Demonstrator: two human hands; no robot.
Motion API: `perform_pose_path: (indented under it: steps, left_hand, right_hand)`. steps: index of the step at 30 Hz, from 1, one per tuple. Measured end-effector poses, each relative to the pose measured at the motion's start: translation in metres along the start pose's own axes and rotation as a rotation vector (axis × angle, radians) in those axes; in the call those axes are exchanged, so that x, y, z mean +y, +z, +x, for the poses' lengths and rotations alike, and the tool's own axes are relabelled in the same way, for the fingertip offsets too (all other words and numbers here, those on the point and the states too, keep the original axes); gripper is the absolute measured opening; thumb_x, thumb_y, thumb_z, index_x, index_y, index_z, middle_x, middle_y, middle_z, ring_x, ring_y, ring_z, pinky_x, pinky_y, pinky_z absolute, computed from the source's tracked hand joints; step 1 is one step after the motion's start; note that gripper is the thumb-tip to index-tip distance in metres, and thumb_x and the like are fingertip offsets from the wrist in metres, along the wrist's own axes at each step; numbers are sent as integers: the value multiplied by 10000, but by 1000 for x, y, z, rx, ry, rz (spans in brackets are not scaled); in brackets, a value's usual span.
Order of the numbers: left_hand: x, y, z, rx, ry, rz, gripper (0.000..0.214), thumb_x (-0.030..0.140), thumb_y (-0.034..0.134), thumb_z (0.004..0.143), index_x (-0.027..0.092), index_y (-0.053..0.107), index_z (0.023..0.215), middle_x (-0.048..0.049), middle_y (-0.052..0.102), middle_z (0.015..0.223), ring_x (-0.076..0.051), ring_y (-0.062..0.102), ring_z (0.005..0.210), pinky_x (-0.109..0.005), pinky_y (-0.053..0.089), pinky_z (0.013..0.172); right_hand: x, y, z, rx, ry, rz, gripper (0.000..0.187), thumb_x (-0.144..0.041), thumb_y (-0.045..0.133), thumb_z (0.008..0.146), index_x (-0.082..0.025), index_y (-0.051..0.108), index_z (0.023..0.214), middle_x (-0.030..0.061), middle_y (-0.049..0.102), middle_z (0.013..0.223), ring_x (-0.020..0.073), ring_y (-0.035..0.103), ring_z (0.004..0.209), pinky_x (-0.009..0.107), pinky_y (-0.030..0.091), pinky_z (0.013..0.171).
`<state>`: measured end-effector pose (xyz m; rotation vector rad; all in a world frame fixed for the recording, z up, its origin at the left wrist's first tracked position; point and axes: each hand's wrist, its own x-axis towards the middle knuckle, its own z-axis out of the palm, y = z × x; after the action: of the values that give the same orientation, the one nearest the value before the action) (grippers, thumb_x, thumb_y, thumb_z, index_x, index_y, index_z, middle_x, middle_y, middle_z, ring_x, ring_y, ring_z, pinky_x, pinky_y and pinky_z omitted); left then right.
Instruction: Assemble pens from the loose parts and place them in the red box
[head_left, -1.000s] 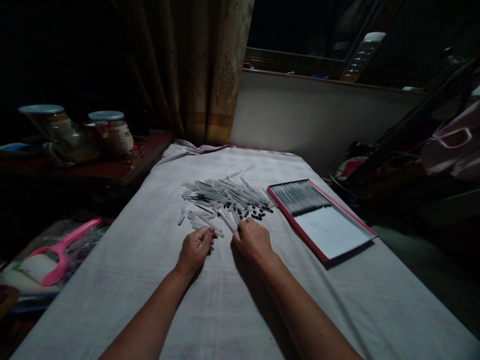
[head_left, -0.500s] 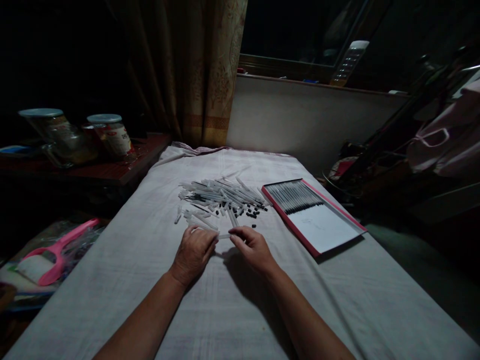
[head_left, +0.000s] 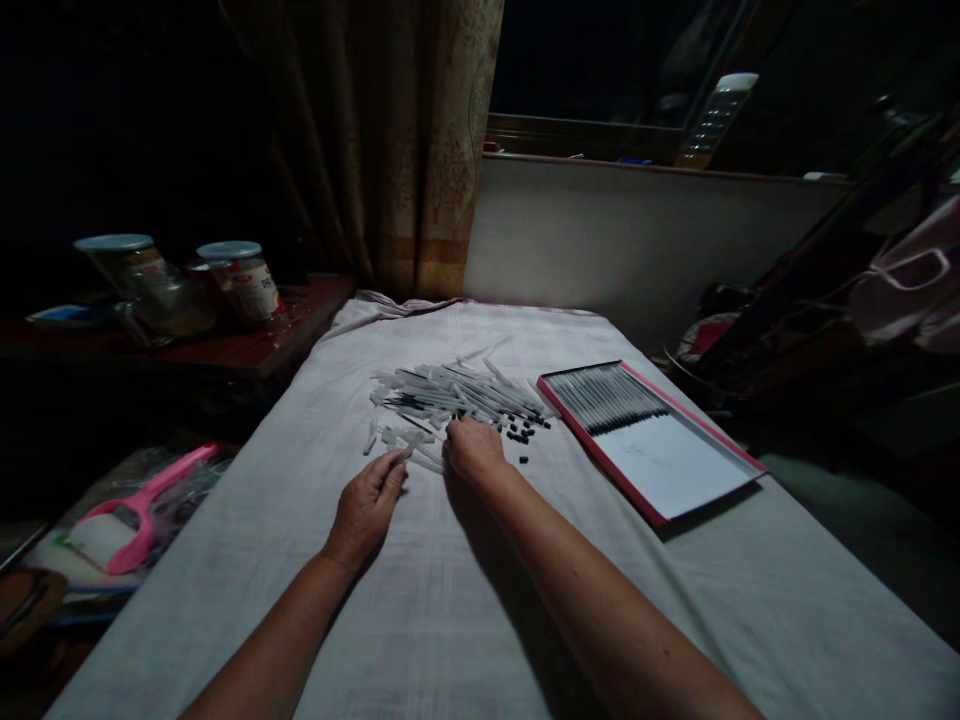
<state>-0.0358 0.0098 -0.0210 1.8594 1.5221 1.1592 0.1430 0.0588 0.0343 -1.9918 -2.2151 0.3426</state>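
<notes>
A loose pile of clear pen barrels, refills and small black caps (head_left: 457, 400) lies on a cloth-covered table (head_left: 465, 600). My left hand (head_left: 365, 507) rests on the cloth just short of the pile, its fingers pinched round a clear pen barrel (head_left: 409, 452) that pokes out past the fingertips. My right hand (head_left: 472, 447) reaches into the near edge of the pile with its fingers curled down on the pieces; what they grip is hidden. A red-edged flat box (head_left: 651, 440) to the right holds a row of pens at its far end.
Two lidded jars (head_left: 240, 280) stand on a dark wooden side table (head_left: 247, 350) at the left. A pink-handled roller (head_left: 131, 515) lies below it on the floor. A curtain (head_left: 420, 150) and window sill are behind; clutter and a pink bag (head_left: 907, 290) are at the right.
My hands held a barrel between them near the pile's edge. Now the right hand has gone forward into the pile, while the left hand stays back with the barrel.
</notes>
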Motion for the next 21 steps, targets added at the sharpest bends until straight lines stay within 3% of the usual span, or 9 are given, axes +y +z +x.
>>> perform_pose_path:
  steps: [3, 6, 9, 12, 17, 21]
  left_hand:
    - [2, 0, -2, -12, -18, 6, 431, 467, 475, 902, 170, 683, 1136, -61, 752, 957, -180, 713, 741, -304, 597, 701]
    - [4, -2, -3, -7, 37, 46, 402, 450, 486, 909, 198, 692, 1146, -59, 744, 1054, -207, 710, 911, -329, 577, 813]
    - [6, -2, -2, -45, 125, 77, 356, 394, 482, 925, 237, 686, 1170, -50, 740, 1031, -198, 688, 961, -306, 548, 829]
    - [5, -2, 1, -60, 238, 117, 318, 325, 487, 927, 251, 686, 1163, -51, 741, 963, -194, 680, 903, -312, 523, 809]
    - [1, -1, 1, -32, 354, 224, 277, 242, 500, 919, 264, 680, 1127, -39, 745, 982, -210, 664, 936, -380, 462, 883]
    - [2, -1, -1, -55, 362, 268, 281, 240, 486, 925, 266, 665, 1140, -37, 736, 983, -206, 648, 941, -384, 442, 895]
  right_hand:
    - [9, -3, -7, 7, 16, 17, 231, -154, 503, 883, -140, 684, 1028, 165, 713, 1047, 248, 677, 964, 316, 473, 792]
    - [32, -1, -28, 66, -1, 154, 200, -214, 518, 882, -188, 689, 983, 86, 739, 953, 204, 679, 891, 277, 472, 769]
    - [60, 9, -57, 321, 27, 726, 190, -274, 565, 811, -189, 711, 898, 52, 733, 863, 189, 669, 797, 280, 494, 728]
    - [80, 17, -79, 487, 149, 1091, 249, -382, 663, 721, -186, 735, 857, 50, 722, 823, 189, 644, 726, 295, 496, 655]
    - [87, 10, -90, 474, 303, 1347, 344, -474, 769, 622, -169, 737, 776, -19, 580, 540, 117, 489, 482, 231, 370, 445]
    - [82, 4, -90, 541, 311, 1430, 357, -497, 771, 631, -169, 724, 767, -14, 585, 563, 103, 481, 476, 214, 358, 420]
